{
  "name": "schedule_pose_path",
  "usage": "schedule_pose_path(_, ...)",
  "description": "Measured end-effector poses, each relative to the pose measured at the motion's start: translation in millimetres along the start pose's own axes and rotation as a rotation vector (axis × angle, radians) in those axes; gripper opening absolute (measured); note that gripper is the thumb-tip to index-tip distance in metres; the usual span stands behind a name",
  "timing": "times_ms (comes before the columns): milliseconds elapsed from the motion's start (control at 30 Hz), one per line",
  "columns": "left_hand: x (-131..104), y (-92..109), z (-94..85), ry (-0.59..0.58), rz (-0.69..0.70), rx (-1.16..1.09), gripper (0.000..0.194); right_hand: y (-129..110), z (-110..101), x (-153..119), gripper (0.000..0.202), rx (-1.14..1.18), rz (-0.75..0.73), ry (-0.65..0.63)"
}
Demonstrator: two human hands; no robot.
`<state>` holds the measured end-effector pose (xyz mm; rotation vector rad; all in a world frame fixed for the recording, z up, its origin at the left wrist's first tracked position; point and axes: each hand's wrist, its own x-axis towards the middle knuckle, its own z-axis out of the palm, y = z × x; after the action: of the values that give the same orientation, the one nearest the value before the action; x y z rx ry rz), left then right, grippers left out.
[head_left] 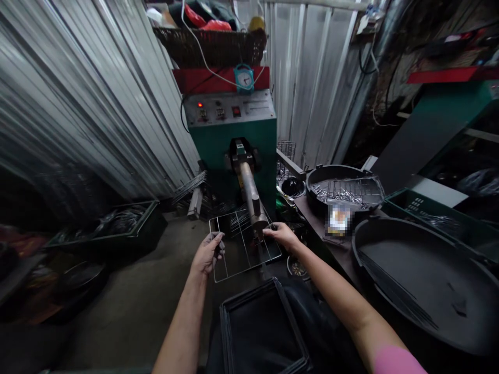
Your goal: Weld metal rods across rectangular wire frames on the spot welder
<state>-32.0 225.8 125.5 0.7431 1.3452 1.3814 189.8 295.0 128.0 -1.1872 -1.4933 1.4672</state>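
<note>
A rectangular wire frame with a few cross wires (245,240) lies level under the arm of a green welding machine (234,137). My left hand (209,252) grips the frame's left side, fingers curled round the wire. At the machine's metal electrode tip (258,221), my right hand (281,236) is closed near the frame's right part; what its fingertips pinch is too small to make out. A stack of dark rectangular frames (262,292) rests on my lap.
Right of the machine stand a round pan of metal pieces (331,174) and a larger black pan (413,228) with thin rods. A green crate (128,236) of wires sits at the left. Above hangs a teal clock (244,79), below a wicker basket (210,48).
</note>
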Motion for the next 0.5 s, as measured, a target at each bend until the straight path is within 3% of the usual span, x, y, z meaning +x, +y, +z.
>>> schedule_pose_path(200,25.8,4.8,-6.3,-0.001,-0.043,-0.014,0.025,-1.7,6.2,21.6,0.014,-0.032,-0.008,-0.039)
schedule_pose_path(500,44.9,14.3,-9.5,0.015,-0.09,-0.054,0.016,-19.0,12.6,37.9,0.015,-0.058,-0.027,-0.056)
